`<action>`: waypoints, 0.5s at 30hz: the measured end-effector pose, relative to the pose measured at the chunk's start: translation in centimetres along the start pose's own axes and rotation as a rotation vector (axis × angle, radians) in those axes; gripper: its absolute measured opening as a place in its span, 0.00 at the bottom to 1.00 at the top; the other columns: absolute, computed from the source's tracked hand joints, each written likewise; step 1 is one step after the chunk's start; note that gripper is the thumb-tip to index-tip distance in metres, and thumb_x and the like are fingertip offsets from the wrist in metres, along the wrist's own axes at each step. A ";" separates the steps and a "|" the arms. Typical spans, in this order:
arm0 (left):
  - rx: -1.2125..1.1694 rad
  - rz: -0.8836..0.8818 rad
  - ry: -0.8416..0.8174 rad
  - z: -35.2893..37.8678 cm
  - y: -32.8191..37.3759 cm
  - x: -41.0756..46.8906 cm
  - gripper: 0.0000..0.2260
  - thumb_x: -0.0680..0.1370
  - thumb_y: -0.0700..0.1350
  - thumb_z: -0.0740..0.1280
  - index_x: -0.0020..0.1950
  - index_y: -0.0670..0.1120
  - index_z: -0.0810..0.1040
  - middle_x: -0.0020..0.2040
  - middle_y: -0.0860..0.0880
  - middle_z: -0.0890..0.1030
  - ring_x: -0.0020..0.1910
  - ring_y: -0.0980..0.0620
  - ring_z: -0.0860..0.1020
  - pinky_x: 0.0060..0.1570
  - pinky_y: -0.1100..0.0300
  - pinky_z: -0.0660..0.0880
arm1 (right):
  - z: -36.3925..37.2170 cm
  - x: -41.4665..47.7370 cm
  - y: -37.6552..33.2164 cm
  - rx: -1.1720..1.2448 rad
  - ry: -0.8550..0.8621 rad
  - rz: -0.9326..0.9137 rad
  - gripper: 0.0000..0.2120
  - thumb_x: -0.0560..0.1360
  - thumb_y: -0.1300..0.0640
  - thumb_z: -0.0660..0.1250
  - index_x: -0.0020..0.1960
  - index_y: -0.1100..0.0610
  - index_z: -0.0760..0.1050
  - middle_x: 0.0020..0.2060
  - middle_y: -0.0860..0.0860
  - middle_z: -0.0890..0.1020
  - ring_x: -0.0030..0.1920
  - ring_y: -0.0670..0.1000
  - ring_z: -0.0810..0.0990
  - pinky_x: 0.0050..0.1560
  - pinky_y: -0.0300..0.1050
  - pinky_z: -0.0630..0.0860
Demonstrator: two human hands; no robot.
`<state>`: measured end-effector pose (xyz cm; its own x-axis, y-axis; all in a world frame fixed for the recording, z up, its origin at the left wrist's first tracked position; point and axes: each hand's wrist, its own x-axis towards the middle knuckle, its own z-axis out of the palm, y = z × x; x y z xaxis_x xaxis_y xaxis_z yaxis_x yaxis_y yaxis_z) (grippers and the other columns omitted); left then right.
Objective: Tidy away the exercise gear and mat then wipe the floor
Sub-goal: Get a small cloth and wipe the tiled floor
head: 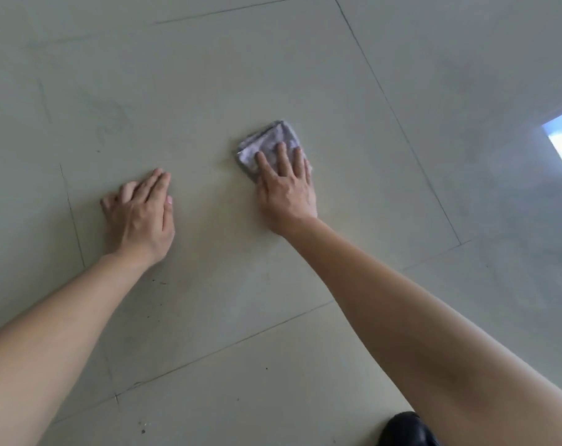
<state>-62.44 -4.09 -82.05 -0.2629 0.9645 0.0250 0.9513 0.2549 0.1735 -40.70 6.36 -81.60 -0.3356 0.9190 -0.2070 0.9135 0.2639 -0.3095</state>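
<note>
My right hand [287,188] presses flat, fingers spread, on a folded grey-and-white cloth [268,146] at one o'clock; my left hand [141,214] rests open on the pale tiled floor [208,75] at nine o'clock.

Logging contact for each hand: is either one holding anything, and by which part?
The right hand presses a folded cloth flat to the floor, fingers on its near half. The left hand holds nothing.
</note>
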 end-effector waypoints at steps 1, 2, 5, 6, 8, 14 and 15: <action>0.008 0.010 0.020 0.1 -0.2 0.1 0.23 0.80 0.50 0.52 0.71 0.44 0.72 0.72 0.44 0.73 0.60 0.39 0.73 0.57 0.43 0.65 | 0.4 -0.1 -1.2 -0.022 -0.056 -0.135 0.24 0.83 0.48 0.53 0.79 0.44 0.58 0.81 0.55 0.52 0.80 0.61 0.45 0.78 0.56 0.43; 0.011 0.007 0.037 0.2 -0.4 0.2 0.23 0.80 0.49 0.52 0.72 0.43 0.71 0.72 0.42 0.71 0.59 0.38 0.73 0.57 0.42 0.65 | 0.4 0.0 -1.5 -0.053 -0.104 -0.279 0.24 0.83 0.48 0.53 0.79 0.44 0.59 0.80 0.55 0.53 0.80 0.62 0.47 0.79 0.56 0.45; -0.001 -0.064 0.062 0.5 -0.9 1.4 0.24 0.81 0.50 0.52 0.73 0.41 0.68 0.75 0.37 0.65 0.66 0.35 0.69 0.62 0.40 0.63 | -0.7 2.6 1.7 -0.109 -0.103 -0.494 0.24 0.82 0.45 0.52 0.76 0.47 0.66 0.78 0.56 0.62 0.78 0.62 0.58 0.77 0.55 0.55; -0.006 -0.090 0.053 0.5 -1.1 1.9 0.25 0.81 0.50 0.51 0.74 0.40 0.67 0.76 0.37 0.62 0.70 0.35 0.66 0.64 0.38 0.61 | -1.4 3.9 3.6 -0.098 -0.056 -0.409 0.25 0.81 0.42 0.50 0.76 0.47 0.66 0.78 0.56 0.62 0.78 0.62 0.59 0.77 0.55 0.57; -0.007 -0.125 0.027 0.6 -1.3 2.9 0.27 0.80 0.52 0.50 0.76 0.40 0.64 0.78 0.37 0.58 0.75 0.37 0.60 0.69 0.37 0.57 | -3.5 6.3 8.1 -0.092 0.030 -0.061 0.26 0.82 0.40 0.48 0.78 0.45 0.61 0.80 0.54 0.58 0.79 0.60 0.54 0.78 0.55 0.56; 0.013 -0.217 -0.043 1.7 -2.0 6.3 0.31 0.83 0.56 0.51 0.79 0.39 0.53 0.81 0.40 0.48 0.79 0.41 0.47 0.74 0.37 0.45 | -7.7 9.8 14.9 -0.016 0.127 0.626 0.27 0.83 0.42 0.45 0.80 0.47 0.55 0.80 0.58 0.51 0.79 0.63 0.48 0.78 0.55 0.47; 0.015 -0.241 -0.042 2.0 -2.0 6.6 0.32 0.82 0.57 0.50 0.79 0.38 0.52 0.80 0.40 0.48 0.79 0.41 0.47 0.75 0.37 0.45 | -7.3 10.5 13.7 -0.003 0.142 0.643 0.26 0.83 0.44 0.45 0.80 0.48 0.54 0.80 0.58 0.51 0.79 0.63 0.47 0.78 0.55 0.46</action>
<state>-65.77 1.94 -84.17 -0.4757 0.8778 -0.0562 0.8645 0.4783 0.1546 -30.05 21.72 -81.26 0.3108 0.9234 -0.2253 0.9225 -0.3501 -0.1623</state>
